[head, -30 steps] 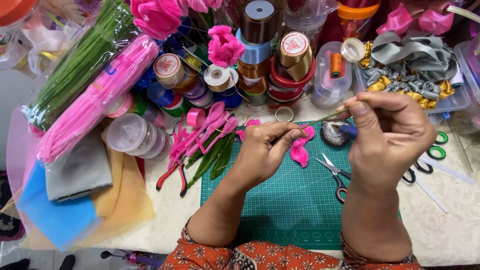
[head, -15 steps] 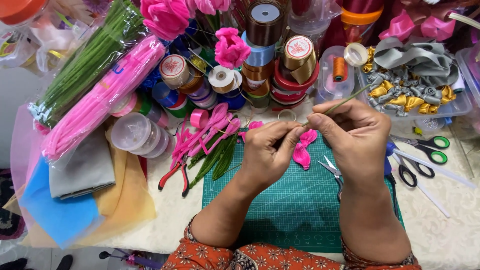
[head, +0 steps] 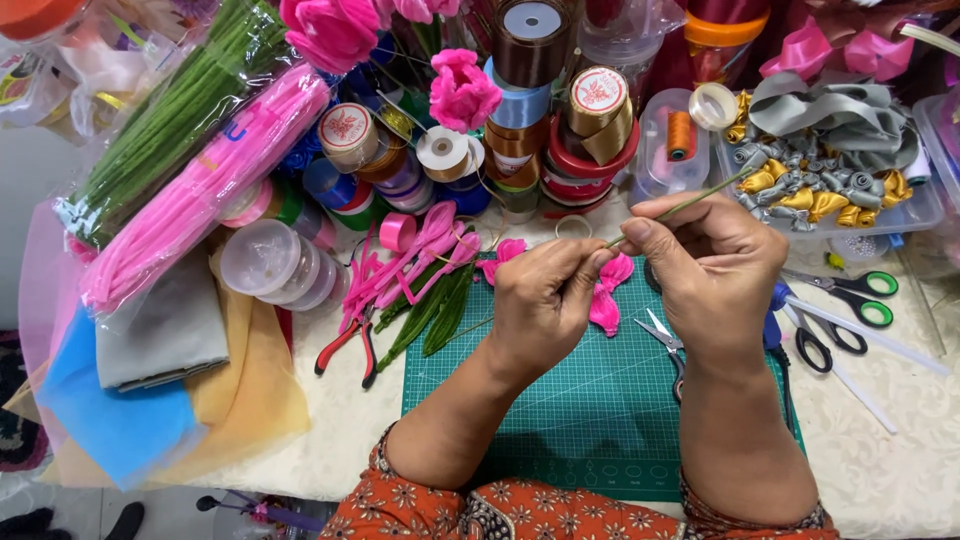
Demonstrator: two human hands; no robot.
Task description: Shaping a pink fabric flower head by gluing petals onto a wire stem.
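A thin green wire stem (head: 690, 203) is held above the green gridded cutting mat (head: 590, 400), its long axis slanting from lower left up to the right, tip toward the clear tray of grey and gold ribbon roses (head: 830, 180). The left hand (head: 545, 300) pinches its lower end with fingers closed tight; the right hand (head: 710, 270) grips it just beside, thumb pressed against forefinger. Below the knuckles hang soft pink fabric petals (head: 605, 295) — glossy, folded. On the worktop (head: 900, 440) to the right lie two pairs of green-handled scissors (head: 850, 300); a small steel pair (head: 665, 340) rests on the mat. Left of the mat lie red-handled pliers (head: 350, 345) — one pair.
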